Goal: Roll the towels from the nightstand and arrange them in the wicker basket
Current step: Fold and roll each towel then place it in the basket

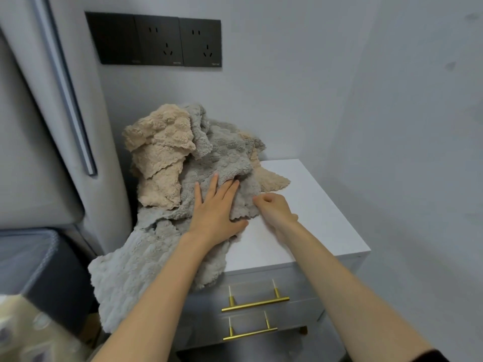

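Found heaped at the back left of the nightstand (300, 231): grey towel (222, 155) tangled over beige towel (159, 142), one grey end hanging off the front edge. Pressed flat by left hand (217, 207), fingers straight; pinched at its near edge, apparently, by right hand (274, 207), grip curled tight. Likely light, plush and floppy, clinging pile to pile; best taken by two corners and lifted clear before rolling.

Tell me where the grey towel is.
Head view: the grey towel sprawls over the left side of the white nightstand, under the beige towel, one end hanging off the front-left corner; the left hand presses on it.
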